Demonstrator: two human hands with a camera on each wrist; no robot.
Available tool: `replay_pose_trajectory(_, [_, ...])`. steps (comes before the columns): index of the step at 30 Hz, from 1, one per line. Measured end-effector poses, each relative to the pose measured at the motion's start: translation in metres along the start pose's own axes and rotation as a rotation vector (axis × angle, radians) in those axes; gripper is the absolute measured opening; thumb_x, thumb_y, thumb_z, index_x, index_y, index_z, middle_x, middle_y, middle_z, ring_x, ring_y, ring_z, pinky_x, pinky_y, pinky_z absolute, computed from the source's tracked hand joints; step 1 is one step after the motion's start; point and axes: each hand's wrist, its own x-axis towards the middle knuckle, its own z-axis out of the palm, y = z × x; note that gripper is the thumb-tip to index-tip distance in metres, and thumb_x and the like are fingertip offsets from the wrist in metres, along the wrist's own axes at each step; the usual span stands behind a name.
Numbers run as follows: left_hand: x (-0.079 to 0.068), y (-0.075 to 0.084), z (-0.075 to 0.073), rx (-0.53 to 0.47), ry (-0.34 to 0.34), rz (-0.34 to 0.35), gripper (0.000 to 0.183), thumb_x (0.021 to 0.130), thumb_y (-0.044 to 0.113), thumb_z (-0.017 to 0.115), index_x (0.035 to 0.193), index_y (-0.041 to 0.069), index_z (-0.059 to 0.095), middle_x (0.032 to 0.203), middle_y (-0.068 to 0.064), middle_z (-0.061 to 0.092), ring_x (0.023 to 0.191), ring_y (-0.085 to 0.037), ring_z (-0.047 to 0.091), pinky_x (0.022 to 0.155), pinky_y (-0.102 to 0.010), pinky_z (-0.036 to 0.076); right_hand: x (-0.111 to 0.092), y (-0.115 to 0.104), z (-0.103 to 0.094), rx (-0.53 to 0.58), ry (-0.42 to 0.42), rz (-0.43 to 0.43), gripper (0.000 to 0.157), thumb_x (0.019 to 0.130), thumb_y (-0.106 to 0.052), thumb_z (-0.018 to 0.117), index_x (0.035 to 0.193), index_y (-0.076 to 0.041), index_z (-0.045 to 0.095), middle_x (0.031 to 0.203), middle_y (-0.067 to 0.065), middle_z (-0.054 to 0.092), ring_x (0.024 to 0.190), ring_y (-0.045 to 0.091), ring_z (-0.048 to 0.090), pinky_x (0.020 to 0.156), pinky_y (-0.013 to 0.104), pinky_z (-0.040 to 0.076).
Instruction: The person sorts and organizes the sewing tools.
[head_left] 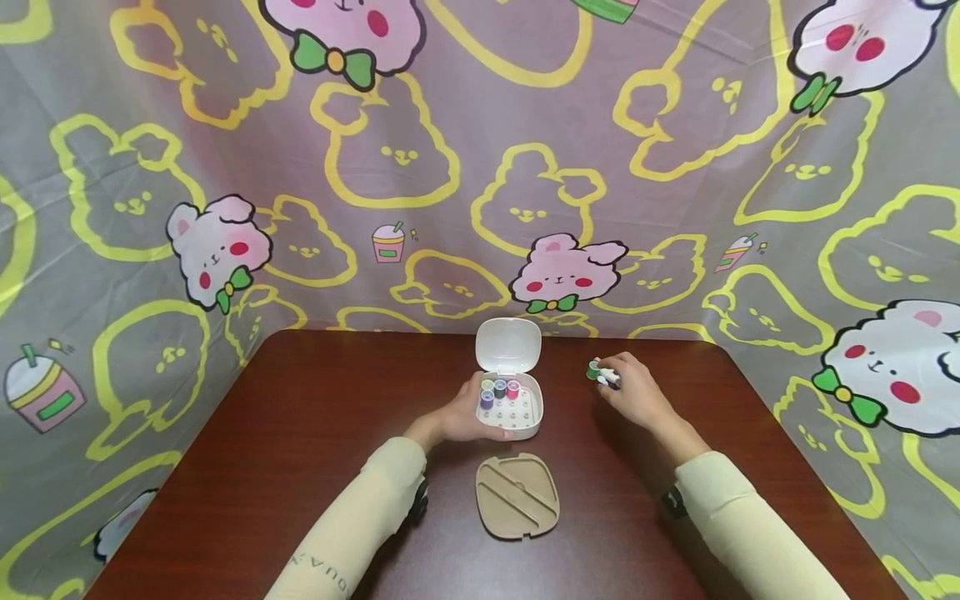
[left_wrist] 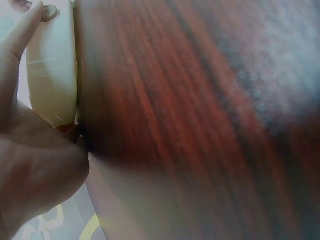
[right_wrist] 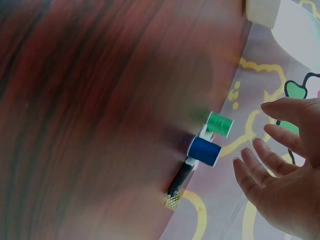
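My left hand (head_left: 463,414) grips a white sewing box (head_left: 534,412) by its side, thumb along the front. Its lid (head_left: 508,345) is raised. Inside, several thread spools, including a pink one (head_left: 513,389) and a purple one (head_left: 487,400), stand at the back and left on a pegged tray. In the left wrist view, the thumb presses the box's pale wall (left_wrist: 52,75). My right hand (head_left: 633,390) is over small items at the right, its fingers spread and apart from a green spool (right_wrist: 220,124) and a blue spool (right_wrist: 204,151) in the right wrist view.
A tan slotted panel (head_left: 517,497) lies on the brown table (head_left: 337,400) in front of the box. Beside the loose spools are a black stick-like piece (right_wrist: 180,179) and a gold dimpled piece (right_wrist: 172,201). A patterned cloth (head_left: 450,167) hangs behind the table.
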Motion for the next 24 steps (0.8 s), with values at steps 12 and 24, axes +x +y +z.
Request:
replay_pose_trajectory(12, [0.001, -0.001, 0.001, 0.005, 0.000, -0.009, 0.115, 0.065, 0.043, 0.095, 0.150, 0.012, 0.023, 0.134, -0.013, 0.040, 0.123, -0.026, 0.042, 0.107, -0.042, 0.037, -0.005, 0.011, -0.004, -0.002, 0.024, 0.065, 0.037, 0.083, -0.001, 0.075, 0.118, 0.009, 0.067, 0.115, 0.028, 0.061, 0.097, 0.041, 0.061, 0.081, 0.051, 0.048])
replay_pose_trajectory(24, [0.001, 0.000, 0.001, -0.001, -0.005, -0.019, 0.115, 0.066, 0.042, 0.095, 0.151, 0.013, 0.022, 0.134, -0.012, 0.039, 0.124, -0.025, 0.042, 0.107, -0.042, 0.037, -0.008, 0.023, -0.003, 0.027, 0.018, 0.103, 0.035, 0.083, -0.001, 0.075, 0.116, 0.009, 0.066, 0.112, 0.029, 0.060, 0.098, 0.043, 0.065, 0.083, 0.051, 0.050])
